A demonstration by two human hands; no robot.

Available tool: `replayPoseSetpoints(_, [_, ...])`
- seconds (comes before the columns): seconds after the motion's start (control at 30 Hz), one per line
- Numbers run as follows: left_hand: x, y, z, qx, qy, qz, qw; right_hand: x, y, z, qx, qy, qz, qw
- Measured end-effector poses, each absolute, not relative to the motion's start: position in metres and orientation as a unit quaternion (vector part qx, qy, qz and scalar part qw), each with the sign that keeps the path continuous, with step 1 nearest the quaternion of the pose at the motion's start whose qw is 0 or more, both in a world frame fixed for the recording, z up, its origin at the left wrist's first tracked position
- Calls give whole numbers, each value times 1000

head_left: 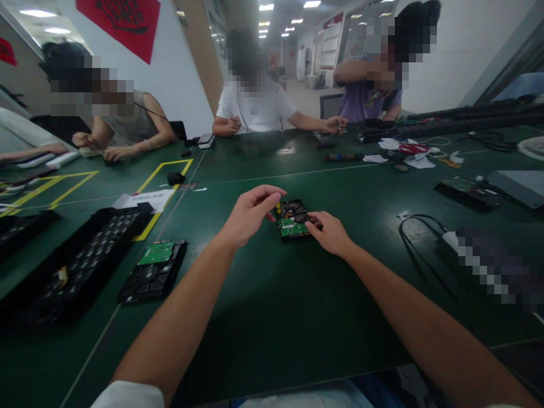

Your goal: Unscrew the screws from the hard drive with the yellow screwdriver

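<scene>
In the middle of the table lies a hard drive (294,228), its green circuit board facing up. My right hand (332,233) grips the drive's right edge, thumb on top. Between the pinched fingers of my left hand (251,214) is a small yellow screwdriver (279,208), upright over the drive's left side. Its tip is too small to make out. Left of my left forearm rests a second hard drive (155,271), also board side up.
A long black tray (91,255) stands at the left beside a paper sheet (155,200). To the right are another circuit-board device (470,191), a grey box (521,187) and a looped black cable (403,232). Several people sit across the table (238,345).
</scene>
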State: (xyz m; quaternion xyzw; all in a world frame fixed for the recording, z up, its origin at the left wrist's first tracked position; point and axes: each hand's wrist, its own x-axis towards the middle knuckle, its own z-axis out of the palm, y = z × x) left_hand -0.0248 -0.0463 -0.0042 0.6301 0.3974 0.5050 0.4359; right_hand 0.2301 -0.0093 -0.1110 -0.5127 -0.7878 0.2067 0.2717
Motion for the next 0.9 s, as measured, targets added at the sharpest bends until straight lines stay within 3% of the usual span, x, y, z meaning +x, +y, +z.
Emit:
replayPoseSetpoints(0.37, [-22,-49,-3,621,349,486,506,230,-9,-112,-512,-784,217,275])
replayPoseSetpoints(0.9, [-25,-47,-4,621,375,501,473,229,-9,-114,-514,-782,217,280])
